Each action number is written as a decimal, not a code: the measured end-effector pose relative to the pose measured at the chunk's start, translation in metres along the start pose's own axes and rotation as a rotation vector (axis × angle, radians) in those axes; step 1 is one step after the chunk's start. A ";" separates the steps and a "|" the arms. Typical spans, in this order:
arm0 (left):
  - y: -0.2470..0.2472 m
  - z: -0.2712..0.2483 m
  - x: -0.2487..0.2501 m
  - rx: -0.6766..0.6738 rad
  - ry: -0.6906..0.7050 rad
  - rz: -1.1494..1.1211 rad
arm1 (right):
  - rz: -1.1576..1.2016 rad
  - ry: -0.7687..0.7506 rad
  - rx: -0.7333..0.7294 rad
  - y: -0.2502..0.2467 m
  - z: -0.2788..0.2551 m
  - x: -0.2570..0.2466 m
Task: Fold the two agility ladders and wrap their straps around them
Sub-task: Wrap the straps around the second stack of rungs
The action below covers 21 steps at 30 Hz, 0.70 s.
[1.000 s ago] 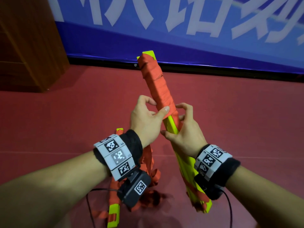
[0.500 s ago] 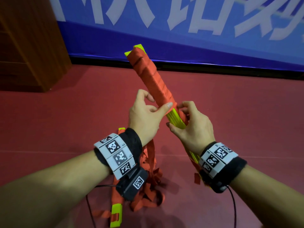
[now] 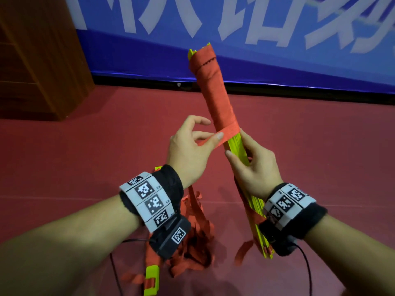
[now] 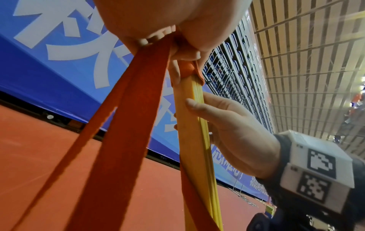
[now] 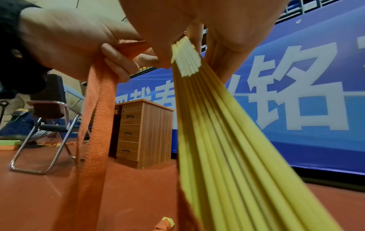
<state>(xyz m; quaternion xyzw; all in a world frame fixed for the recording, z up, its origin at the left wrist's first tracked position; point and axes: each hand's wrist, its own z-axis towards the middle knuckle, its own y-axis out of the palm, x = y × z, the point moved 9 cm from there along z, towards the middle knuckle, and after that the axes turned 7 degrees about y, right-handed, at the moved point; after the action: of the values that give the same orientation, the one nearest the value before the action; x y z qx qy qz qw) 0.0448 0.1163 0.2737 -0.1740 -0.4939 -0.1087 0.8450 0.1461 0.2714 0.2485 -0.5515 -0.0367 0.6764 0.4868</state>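
A bundle of yellow ladder rungs (image 3: 236, 146) is held tilted, its top leaning toward the banner. Orange strap (image 3: 215, 92) is wound tightly round its upper half. My right hand (image 3: 252, 167) grips the bare yellow rungs (image 5: 227, 140) just below the wrapping. My left hand (image 3: 192, 150) pinches the free orange strap (image 4: 126, 125) and holds it taut across to the bundle's left side. The strap's slack hangs from my left hand in the right wrist view (image 5: 94, 125). A second ladder (image 3: 151, 278), yellow rungs in a loose heap of orange straps (image 3: 192, 248), lies on the floor under my left wrist.
The floor (image 3: 106, 157) is red. A blue banner (image 3: 277, 50) with white characters runs along the back. A wooden drawer cabinet (image 3: 38, 60) stands at the left (image 5: 142, 134), with a folding chair (image 5: 49, 125) beyond it.
The bundle has swung, its top now further right and more upright. My left hand has pulled the strap out to the left, showing a taut length across the bundle's lower wrapped edge.
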 end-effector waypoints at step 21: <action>0.016 0.003 -0.020 -0.160 -0.104 -0.128 | 0.669 0.215 -0.166 0.018 -0.005 -0.004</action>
<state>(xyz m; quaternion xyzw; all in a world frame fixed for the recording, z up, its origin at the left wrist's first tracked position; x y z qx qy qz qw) 0.0387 0.1325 0.2544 -0.2144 -0.5370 -0.1921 0.7930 0.1382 0.2570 0.2387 -0.6388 0.1425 0.7310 0.1932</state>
